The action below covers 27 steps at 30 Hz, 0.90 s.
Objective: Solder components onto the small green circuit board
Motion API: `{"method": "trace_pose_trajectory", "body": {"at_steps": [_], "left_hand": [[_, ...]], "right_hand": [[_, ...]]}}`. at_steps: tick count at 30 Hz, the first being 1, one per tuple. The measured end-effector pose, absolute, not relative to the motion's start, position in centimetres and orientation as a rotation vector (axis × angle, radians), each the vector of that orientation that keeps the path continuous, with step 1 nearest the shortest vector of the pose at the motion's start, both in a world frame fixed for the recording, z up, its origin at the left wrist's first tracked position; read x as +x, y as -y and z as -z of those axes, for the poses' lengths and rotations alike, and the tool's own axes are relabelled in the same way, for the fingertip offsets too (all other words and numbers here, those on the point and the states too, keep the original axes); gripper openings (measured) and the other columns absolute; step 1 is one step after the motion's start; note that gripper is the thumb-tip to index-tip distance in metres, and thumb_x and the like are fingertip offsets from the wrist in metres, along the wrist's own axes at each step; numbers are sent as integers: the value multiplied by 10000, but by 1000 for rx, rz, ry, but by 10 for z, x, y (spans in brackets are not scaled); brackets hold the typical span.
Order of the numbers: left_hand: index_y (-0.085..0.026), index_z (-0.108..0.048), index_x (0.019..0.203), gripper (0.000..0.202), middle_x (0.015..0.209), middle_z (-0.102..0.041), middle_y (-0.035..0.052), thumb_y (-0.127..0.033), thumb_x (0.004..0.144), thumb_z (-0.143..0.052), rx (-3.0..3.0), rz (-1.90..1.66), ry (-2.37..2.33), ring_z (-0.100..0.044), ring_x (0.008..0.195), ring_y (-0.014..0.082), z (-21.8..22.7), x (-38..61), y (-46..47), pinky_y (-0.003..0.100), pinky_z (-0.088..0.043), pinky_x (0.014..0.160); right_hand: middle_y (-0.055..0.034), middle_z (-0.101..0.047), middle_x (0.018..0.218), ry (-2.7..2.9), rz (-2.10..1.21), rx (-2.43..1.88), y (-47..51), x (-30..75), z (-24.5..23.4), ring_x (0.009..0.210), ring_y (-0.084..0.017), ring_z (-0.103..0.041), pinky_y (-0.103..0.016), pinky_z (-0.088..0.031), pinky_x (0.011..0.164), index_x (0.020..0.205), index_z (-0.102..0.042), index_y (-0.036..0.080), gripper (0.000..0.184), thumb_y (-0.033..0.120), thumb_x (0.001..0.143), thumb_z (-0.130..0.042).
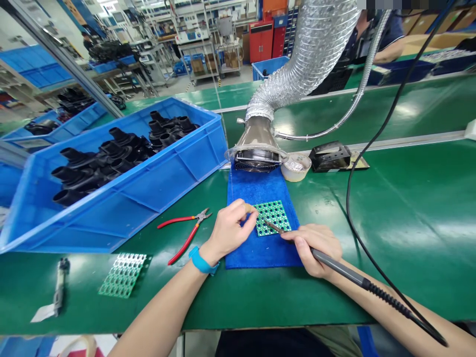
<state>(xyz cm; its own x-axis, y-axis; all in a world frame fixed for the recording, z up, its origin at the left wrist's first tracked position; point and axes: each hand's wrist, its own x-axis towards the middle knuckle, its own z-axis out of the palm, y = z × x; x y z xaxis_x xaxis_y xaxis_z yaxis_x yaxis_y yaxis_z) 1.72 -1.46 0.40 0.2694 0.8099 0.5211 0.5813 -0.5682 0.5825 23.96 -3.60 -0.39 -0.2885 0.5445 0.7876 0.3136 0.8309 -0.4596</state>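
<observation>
My right hand (316, 245) is closed around the dark handle of a soldering iron (336, 265). The iron's tip reaches onto a green circuit board (274, 213) with rows of dark round holes. That board lies on a blue cloth (247, 253). At the board's left edge, my left hand (234, 225) is closed in a pinch, thumb and forefinger together. Whatever those fingers hold is too small or hidden to name. A blue band circles the left wrist. Red-handled cutters (189, 230) rest on the table left of this hand.
A blue crate (167, 181) of black funnel-shaped parts stands at left. A fume hood (258, 144) on a silver duct hangs beyond the cloth, beside a small round tub (296, 167) and soldering-iron stand (330, 156). Another board (124, 275) lies front left. The iron's cable (351, 198) loops at right.
</observation>
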Motion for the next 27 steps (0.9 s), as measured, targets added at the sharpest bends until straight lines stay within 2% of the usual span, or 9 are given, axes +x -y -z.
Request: {"method": "trace_pose_trajectory", "body": {"at_steps": [4,8,12,18,23,25,27], "left_hand": [[-177,-681,819,157,725,-610,8,-203,939,-583,1967,-1275,-1370,-509,625,115,-17,15,16,245,-389,586],[-177,-652,777,187,766,-654,22,-225,939,-571,1854,-1162,-1274,-554,674,129,-29,26,25,251,-413,615],[-181,-616,758,213,718,-607,7,-244,953,-556,1857,-1005,-1177,-525,659,128,-33,45,41,248,-408,607],[-184,-638,823,196,799,-650,30,-250,981,-543,1941,-971,-1149,-570,732,148,-36,47,50,287,-447,689],[-225,-702,765,130,615,-545,-29,-220,894,-688,2306,-1183,-1272,-532,719,156,-46,11,39,375,-387,852],[-228,-702,750,124,587,-495,-40,-219,873,-702,2172,-1342,-1345,-503,676,145,-43,-5,36,349,-390,788],[-213,-682,725,143,585,-463,-44,-234,866,-694,1947,-1422,-1408,-452,608,124,-36,-17,34,299,-373,656]], "right_hand": [[-7,-727,665,1859,-239,-687,38,241,3,465,-109,-599,-262,-457,490,910,-705,172,238,73,915,-489],[10,-655,604,1865,-184,-717,35,239,3,451,-96,-536,-246,-414,472,986,-719,161,204,98,939,-531],[-14,-646,703,1938,-108,-751,29,236,6,550,-100,-581,-222,-469,542,1067,-724,164,168,214,979,-591],[0,-489,720,1982,30,-839,27,235,8,563,-86,-478,-198,-414,536,866,-743,187,295,270,1026,-509],[-5,-509,739,1933,42,-868,22,237,7,587,-90,-507,-197,-431,559,864,-721,174,221,222,999,-552],[-2,-538,734,1858,-20,-887,20,240,5,580,-86,-527,-194,-441,553,867,-706,176,166,183,974,-580],[8,-573,697,1788,-104,-878,22,242,2,554,-86,-538,-199,-441,533,837,-681,180,157,146,955,-584]]}}
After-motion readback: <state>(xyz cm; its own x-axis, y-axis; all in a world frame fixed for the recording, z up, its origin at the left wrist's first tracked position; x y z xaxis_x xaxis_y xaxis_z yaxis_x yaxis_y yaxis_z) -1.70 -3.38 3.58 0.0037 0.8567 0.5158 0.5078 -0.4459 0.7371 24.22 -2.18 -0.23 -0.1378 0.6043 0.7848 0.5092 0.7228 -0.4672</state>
